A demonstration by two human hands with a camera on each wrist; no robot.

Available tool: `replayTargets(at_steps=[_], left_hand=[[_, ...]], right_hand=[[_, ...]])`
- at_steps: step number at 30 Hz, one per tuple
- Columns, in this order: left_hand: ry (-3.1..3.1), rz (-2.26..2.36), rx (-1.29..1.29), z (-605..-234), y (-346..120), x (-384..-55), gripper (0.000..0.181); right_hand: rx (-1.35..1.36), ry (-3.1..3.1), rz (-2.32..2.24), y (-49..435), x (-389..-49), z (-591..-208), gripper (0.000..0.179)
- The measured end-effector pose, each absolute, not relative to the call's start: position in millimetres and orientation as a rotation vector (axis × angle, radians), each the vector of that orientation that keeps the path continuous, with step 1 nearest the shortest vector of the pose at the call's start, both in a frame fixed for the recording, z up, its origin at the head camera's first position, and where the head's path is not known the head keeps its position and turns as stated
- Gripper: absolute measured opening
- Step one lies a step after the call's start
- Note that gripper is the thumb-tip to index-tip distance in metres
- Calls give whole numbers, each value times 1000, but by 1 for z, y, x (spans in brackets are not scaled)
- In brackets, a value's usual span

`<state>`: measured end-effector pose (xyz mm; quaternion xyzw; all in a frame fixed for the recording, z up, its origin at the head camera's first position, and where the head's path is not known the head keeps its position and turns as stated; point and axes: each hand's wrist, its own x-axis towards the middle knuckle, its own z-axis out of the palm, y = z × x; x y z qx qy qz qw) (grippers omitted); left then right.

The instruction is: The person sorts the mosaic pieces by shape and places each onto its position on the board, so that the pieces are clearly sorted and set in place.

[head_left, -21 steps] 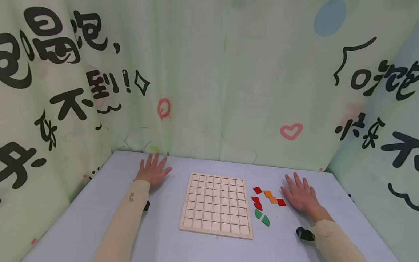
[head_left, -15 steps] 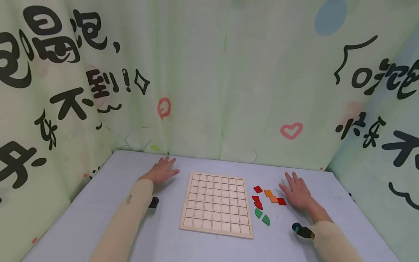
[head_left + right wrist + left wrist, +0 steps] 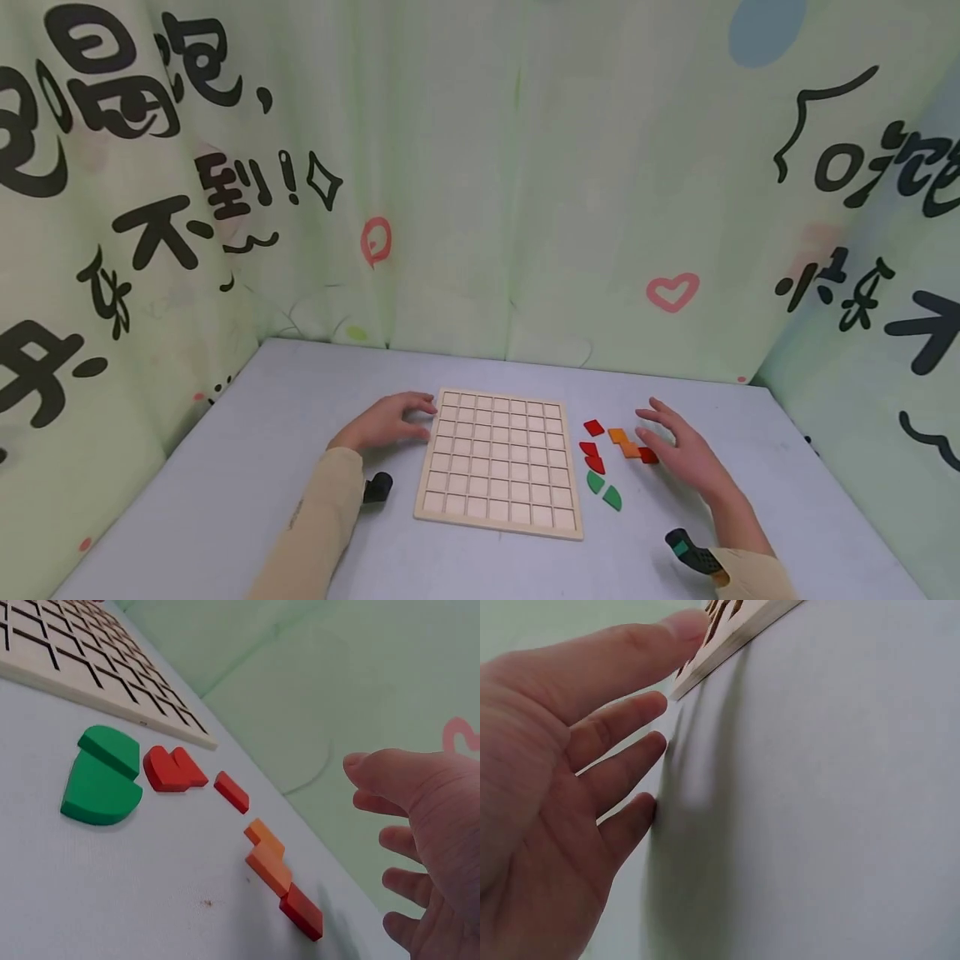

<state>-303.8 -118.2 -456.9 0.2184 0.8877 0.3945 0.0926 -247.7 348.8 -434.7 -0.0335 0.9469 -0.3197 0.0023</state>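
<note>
A wooden grid board (image 3: 498, 465) with square cells lies flat mid-table. My left hand (image 3: 386, 422) is at its upper left edge, thumb and fingers apart and loosely bent; in the left wrist view the thumb (image 3: 622, 664) overlaps the board's edge. To the right of the board lie two green quarter-round pieces (image 3: 612, 497), red pieces (image 3: 594, 427) and two orange pieces (image 3: 617, 436). My right hand (image 3: 686, 450) hovers beside the rightmost red piece (image 3: 301, 911), fingers relaxed, holding nothing.
The table (image 3: 315, 367) has a pale cloth top, and a printed curtain (image 3: 465, 167) hangs around its back and sides. Dark wrist-camera mounts (image 3: 377, 487) stick out from both sleeves, close over the table.
My left hand has moved right, from the table's back left to the board's edge, its fingers bending. The right hand has lifted and turned, its spread fingers drawing together. The view tilts down slightly.
</note>
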Motion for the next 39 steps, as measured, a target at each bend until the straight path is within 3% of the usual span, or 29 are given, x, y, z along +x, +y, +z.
replayTargets(at_steps=[13,30,39], left_hand=[[2638,1206,722,-468,-114,-294,35],[2655,1197,707,-467,-112,-294,35],[2645,1213,691,-467,-111,-294,36]], right_hand=[[-133,3001,-1004,346,-242,-437,45],[-124,3004,-847,369,-241,-455,43],[-212,3053,-805,367,-240,-455,31]])
